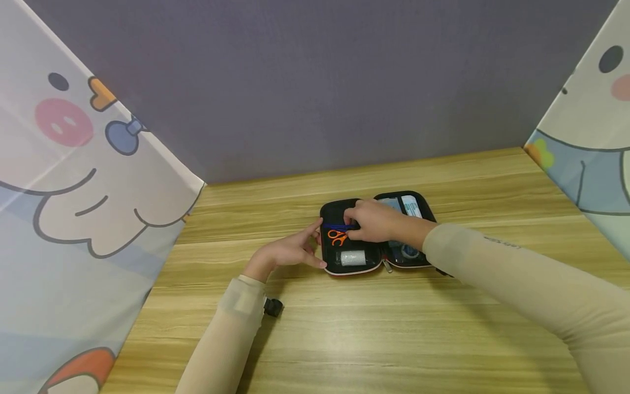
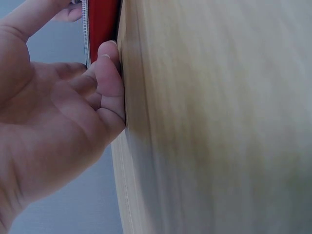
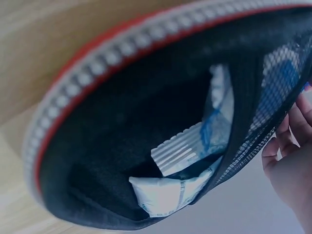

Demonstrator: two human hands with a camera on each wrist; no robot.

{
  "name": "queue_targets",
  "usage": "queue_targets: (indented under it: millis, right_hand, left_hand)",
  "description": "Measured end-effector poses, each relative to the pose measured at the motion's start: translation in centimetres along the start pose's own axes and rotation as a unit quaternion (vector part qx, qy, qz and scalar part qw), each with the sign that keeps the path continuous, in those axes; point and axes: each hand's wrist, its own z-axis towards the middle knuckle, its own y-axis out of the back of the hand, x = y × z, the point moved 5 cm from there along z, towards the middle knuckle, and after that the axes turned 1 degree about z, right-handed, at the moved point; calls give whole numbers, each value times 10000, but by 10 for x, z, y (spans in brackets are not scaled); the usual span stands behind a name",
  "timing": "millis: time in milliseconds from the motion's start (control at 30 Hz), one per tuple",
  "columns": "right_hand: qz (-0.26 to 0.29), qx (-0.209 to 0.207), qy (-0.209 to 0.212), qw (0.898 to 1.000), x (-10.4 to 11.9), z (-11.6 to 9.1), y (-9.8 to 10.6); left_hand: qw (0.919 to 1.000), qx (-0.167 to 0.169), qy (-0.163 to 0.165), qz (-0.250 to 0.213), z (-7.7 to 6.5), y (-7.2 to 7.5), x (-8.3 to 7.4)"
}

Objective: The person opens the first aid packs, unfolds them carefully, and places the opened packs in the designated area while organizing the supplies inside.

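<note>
A zippered first-aid case [image 1: 351,209], black inside and red outside, lies unfolded on the table. My left hand [image 1: 291,250] holds its left edge, thumb at the near corner and index finger towards the far side; the left wrist view shows the lower fingers curled by the red shell [image 2: 101,29]. Over the left half, my right hand [image 1: 372,220] pinches slim blue tweezers [image 1: 334,226], partly hidden by the fingers. Orange-handled scissors [image 1: 337,238] sit just below them. Nearer the front is a white bandage roll [image 1: 353,258].
In the case's right half, white packets [image 3: 158,195] fill a pocket beside black mesh [image 3: 243,146]. A zipper pull [image 1: 387,266] hangs at the front of the fold. The wooden table [image 1: 374,328] meets a grey wall [image 1: 344,87]; cartoon-printed cloth [image 1: 98,219] borders the sides.
</note>
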Motion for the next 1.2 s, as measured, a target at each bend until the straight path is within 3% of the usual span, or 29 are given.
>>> queue_targets:
  millis: [433,633,967,1200]
  right_hand:
    - [31,234,479,9986,2,-7,-5]
    - [-86,145,814,9965,8,-9,-3]
    - [-742,-87,809,9939,12,-4,-6]
    - [-348,-309,378,9982,3,-3,-5]
  left_hand:
    - [9999,-52,36,91,1,0,2]
    - [10000,-50,-18,85,1,0,1]
    - [10000,-36,-26,62,1,0,1]
    - [10000,-17,-29,14,1,-1,1]
